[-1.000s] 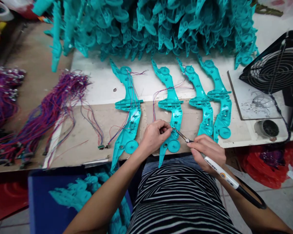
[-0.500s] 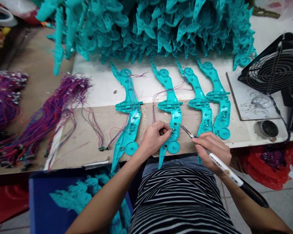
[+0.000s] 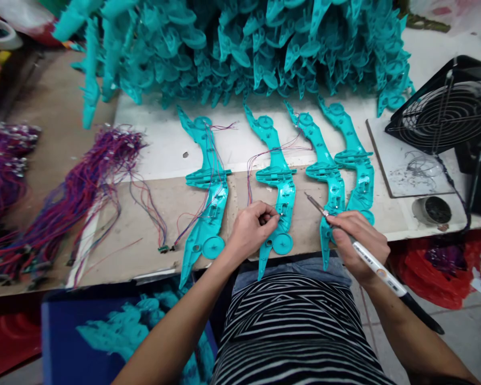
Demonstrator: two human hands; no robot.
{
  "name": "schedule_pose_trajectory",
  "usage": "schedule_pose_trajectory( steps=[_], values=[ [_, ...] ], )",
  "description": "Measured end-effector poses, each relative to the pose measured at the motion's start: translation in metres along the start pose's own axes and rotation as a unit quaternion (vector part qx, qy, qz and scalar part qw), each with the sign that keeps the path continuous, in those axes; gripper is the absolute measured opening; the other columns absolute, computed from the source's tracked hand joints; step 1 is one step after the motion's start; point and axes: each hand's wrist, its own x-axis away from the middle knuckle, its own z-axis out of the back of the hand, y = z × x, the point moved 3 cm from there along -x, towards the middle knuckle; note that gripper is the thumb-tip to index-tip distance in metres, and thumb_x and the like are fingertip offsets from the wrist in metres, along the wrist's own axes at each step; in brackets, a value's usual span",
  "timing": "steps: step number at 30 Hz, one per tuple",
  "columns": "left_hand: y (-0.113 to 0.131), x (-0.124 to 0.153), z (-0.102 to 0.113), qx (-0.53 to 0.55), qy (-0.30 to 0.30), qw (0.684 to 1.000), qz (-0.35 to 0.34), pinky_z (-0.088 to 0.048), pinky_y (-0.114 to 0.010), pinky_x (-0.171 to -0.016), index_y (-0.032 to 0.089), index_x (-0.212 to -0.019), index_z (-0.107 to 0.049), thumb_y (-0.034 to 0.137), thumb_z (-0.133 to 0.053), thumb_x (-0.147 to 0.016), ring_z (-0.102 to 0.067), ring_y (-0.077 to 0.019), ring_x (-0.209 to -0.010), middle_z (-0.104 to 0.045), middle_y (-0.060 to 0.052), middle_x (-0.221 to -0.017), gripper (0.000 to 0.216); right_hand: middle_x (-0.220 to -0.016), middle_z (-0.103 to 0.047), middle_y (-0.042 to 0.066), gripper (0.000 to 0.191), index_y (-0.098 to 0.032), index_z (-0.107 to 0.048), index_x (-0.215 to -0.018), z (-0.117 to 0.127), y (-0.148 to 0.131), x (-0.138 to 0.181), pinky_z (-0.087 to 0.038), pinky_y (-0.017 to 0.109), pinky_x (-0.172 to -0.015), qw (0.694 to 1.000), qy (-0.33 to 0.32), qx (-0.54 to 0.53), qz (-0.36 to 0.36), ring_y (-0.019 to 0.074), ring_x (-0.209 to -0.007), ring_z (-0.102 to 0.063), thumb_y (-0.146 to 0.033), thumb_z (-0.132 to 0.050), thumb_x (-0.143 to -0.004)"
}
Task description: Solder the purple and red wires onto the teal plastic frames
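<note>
My left hand is closed in a pinch at the lower slot of a teal plastic shell half. Thin red and blue wires run down into that hand; their ends are hidden by the fingers. In my right hand is a soldering iron with a white and black handle. Its tip points up and left, in the gap between this shell and the one to its right, apart from both. Another shell with wires laid along it lies to the left.
A fourth shell lies at the right, near a black fan and a small round tin. Teal shells are heaped at the back. Wire bundles lie left. Below the table edge stands a blue bin.
The soldering iron has drawn back to the right, away from the slot by my left fingers. My left hand keeps its pinch at the same shell. The whole view has shifted slightly.
</note>
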Motion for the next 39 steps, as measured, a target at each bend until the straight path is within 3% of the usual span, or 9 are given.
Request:
schedule_pose_trajectory(
  steps=[5,8,12,18,22,26,29,33,39],
  values=[
    [-0.001,0.003,0.000,-0.007,-0.001,1.000,-0.016,-0.046,-0.024,-0.058,0.018,-0.074,-0.066,0.019,-0.062,-0.079,-0.055,-0.0125,-0.061,-0.061,0.000,-0.067,0.007,-0.088,-0.076,0.004,0.026,-0.023,-0.069,-0.118,0.014,0.033,0.003,-0.058,0.033,-0.071,0.992,0.077,0.065,-0.080,0.0191,-0.077,-0.072,-0.031,-0.058,-0.096],
    [0.003,0.003,0.011,-0.065,0.102,0.989,-0.080,-0.052,-0.030,-0.072,0.018,-0.087,-0.067,0.024,-0.063,-0.082,-0.062,-0.0176,-0.079,-0.066,-0.005,-0.087,0.009,-0.101,-0.077,0.005,0.029,-0.024,-0.068,-0.119,0.011,0.046,0.000,-0.057,0.036,-0.088,0.986,0.025,0.160,-0.039,0.0224,-0.094,-0.072,-0.027,-0.066,-0.091],
    [0.002,-0.015,0.026,-0.196,0.229,0.949,-0.094,-0.051,-0.042,-0.093,0.009,-0.119,-0.062,0.023,-0.061,-0.084,-0.061,-0.0283,-0.106,-0.064,-0.018,-0.114,0.037,-0.110,-0.075,0.009,0.035,-0.019,-0.064,-0.124,0.001,0.054,-0.002,-0.054,0.036,-0.086,0.967,-0.008,0.252,0.021,0.0244,-0.099,-0.071,-0.029,-0.066,-0.091],
    [0.004,-0.051,0.019,-0.285,0.153,0.946,0.026,-0.050,-0.044,-0.095,0.003,-0.134,-0.055,0.013,-0.050,-0.089,-0.065,-0.0312,-0.105,-0.070,-0.019,-0.105,0.047,-0.106,-0.075,0.009,0.031,-0.019,-0.064,-0.123,-0.006,0.059,-0.005,-0.046,0.032,-0.079,0.943,-0.045,0.328,0.012,0.0230,-0.096,-0.069,-0.032,-0.055,-0.096],
    [0.022,-0.028,-0.001,-0.238,0.102,0.966,0.000,-0.051,-0.038,-0.094,0.010,-0.131,-0.059,0.024,-0.053,-0.092,-0.065,-0.0269,-0.107,-0.069,-0.015,-0.112,0.041,-0.101,-0.075,0.008,0.031,-0.018,-0.064,-0.122,-0.005,0.061,-0.008,-0.042,0.031,-0.074,0.942,-0.047,0.332,0.020,0.0213,-0.089,-0.067,-0.032,-0.052,-0.098],
    [0.032,-0.002,-0.031,-0.276,0.014,0.961,0.017,-0.050,-0.045,-0.097,0.009,-0.151,-0.036,0.031,-0.070,-0.082,-0.057,-0.0342,-0.120,-0.058,-0.021,-0.129,0.080,-0.097,-0.076,0.007,0.030,-0.018,-0.064,-0.122,-0.005,0.062,-0.010,-0.039,0.031,-0.071,0.937,-0.051,0.345,0.022,0.0210,-0.086,-0.066,-0.029,-0.050,-0.097],
    [0.038,0.005,-0.038,-0.281,-0.003,0.958,0.055,-0.049,-0.046,-0.099,0.010,-0.154,-0.031,0.024,-0.062,-0.087,-0.057,-0.0337,-0.120,-0.057,-0.020,-0.125,0.075,-0.089,-0.075,0.006,0.032,-0.018,-0.065,-0.122,-0.005,0.063,-0.012,-0.038,0.030,-0.069,0.934,-0.046,0.353,0.032,0.0200,-0.076,-0.064,-0.031,-0.051,-0.097],
    [0.047,0.019,-0.010,-0.218,0.012,0.975,0.042,-0.049,-0.042,-0.100,0.010,-0.154,-0.031,0.025,-0.057,-0.089,-0.058,-0.0303,-0.116,-0.055,-0.017,-0.123,0.072,-0.081,-0.074,0.004,0.033,-0.018,-0.065,-0.121,-0.005,0.063,-0.016,-0.039,0.030,-0.067,0.935,-0.033,0.350,0.045,0.0191,-0.068,-0.063,-0.035,-0.049,-0.098],
    [0.025,0.050,0.071,-0.235,0.078,0.969,0.020,-0.048,-0.043,-0.102,0.013,-0.151,-0.039,0.028,-0.057,-0.086,-0.058,-0.0293,-0.114,-0.056,-0.014,-0.119,0.069,-0.085,-0.075,0.005,0.034,-0.017,-0.064,-0.120,-0.017,0.052,-0.020,-0.045,0.028,-0.067,0.942,-0.008,0.325,0.080,0.0178,-0.067,-0.066,-0.040,-0.051,-0.098]
  ],
)
